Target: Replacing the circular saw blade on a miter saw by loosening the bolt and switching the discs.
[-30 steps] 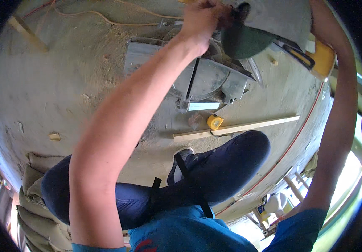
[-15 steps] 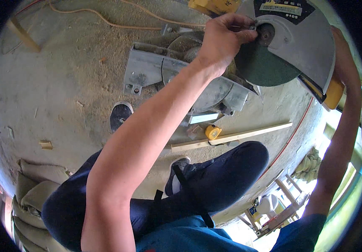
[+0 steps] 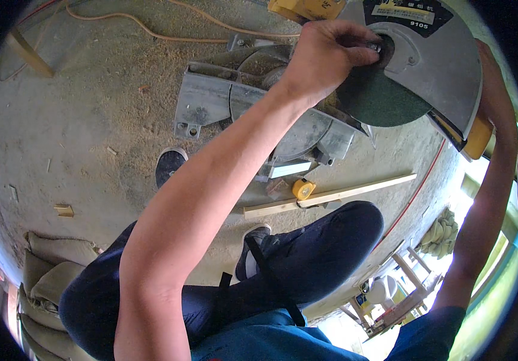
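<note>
Left hand (image 3: pixel 331 59) at the upper middle, reaching in from the lower left. Thumb and forefinger drawn together, pinched on a small metal piece (image 3: pixel 375 47) right at the dark hub (image 3: pixel 385 55) of a cutting machine. The other fingers curl in behind.

Dark green disc (image 3: pixel 385 101) directly below the pinching fingertips and a little to their right; its face angles down over the floor (image 3: pixel 84 150). Grey guard (image 3: pixel 442 78) covers the disc's upper right side, just right of the hub, with a black label panel near its top edge. Yellow housing (image 3: pixel 480 137) at the guard's lower right; another yellow part (image 3: pixel 308 8) above the left wrist.

Right hand (image 3: pixel 495 90) at the far right, alongside the guard's outer edge, above the yellow housing. Fingers hidden behind the machine; cannot tell whether they are closed on anything.

Grey metal base (image 3: pixel 292 135) on the floor beneath the left forearm, partly covered by it, below and left of the disc. Sawdust spread to its left. Nearer the body: yellow tape measure (image 3: pixel 303 189) just beside a pale wood strip (image 3: pixel 343 192). Orange cord (image 3: pixel 117 24) winds across the floor at the upper left.
</note>
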Tool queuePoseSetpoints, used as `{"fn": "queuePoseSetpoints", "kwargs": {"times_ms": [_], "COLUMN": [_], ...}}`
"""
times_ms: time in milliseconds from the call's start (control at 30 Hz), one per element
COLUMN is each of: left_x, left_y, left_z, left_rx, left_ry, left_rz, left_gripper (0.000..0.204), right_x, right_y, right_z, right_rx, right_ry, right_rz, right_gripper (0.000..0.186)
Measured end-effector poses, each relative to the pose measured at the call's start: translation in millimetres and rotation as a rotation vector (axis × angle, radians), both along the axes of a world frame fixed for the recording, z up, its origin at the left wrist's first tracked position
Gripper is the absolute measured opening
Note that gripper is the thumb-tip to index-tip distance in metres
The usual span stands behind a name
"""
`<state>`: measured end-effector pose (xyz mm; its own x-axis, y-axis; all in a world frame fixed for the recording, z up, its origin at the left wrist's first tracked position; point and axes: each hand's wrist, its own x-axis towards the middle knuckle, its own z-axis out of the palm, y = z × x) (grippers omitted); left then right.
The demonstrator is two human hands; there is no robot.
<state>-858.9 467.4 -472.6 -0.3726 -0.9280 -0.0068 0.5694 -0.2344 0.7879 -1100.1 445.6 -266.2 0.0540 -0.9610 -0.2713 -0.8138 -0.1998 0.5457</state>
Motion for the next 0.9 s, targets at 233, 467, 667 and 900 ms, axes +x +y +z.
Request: {"fn": "queuePoseSetpoints", "kwargs": {"times_ms": [233,467,667,900], "left_x": [1.8,4.3,24.2,18.9], "left_y": [-7.7,-10.9,-23.7,-23.2], "left_z": [-6.4,-1.9,31.5,20.1], "left_rx": [-0.222,-0.379,-0.216,-0.194], "left_ry": [-0.146,-0.294,-0.313,-0.194], "left_rz": [0.066,0.115,-0.230,-0.259], "left_gripper": [0.022,0.018,0.008,0.006], "right_x": [43.6,99.1,78.0,70.5], "right_y": [-5.0,-2.4,7.1,-1.2], "right_z": [-0.5,2.8,15.8,16.8], "right_rx": [0.122,0.135,0.209,0.133], "right_ry": [0.031,0.114,-0.014,-0.136], "right_rz": [-0.111,-0.199,0.059,0.001], "right_gripper": [0.064,0.061,0.031,0.031]}}
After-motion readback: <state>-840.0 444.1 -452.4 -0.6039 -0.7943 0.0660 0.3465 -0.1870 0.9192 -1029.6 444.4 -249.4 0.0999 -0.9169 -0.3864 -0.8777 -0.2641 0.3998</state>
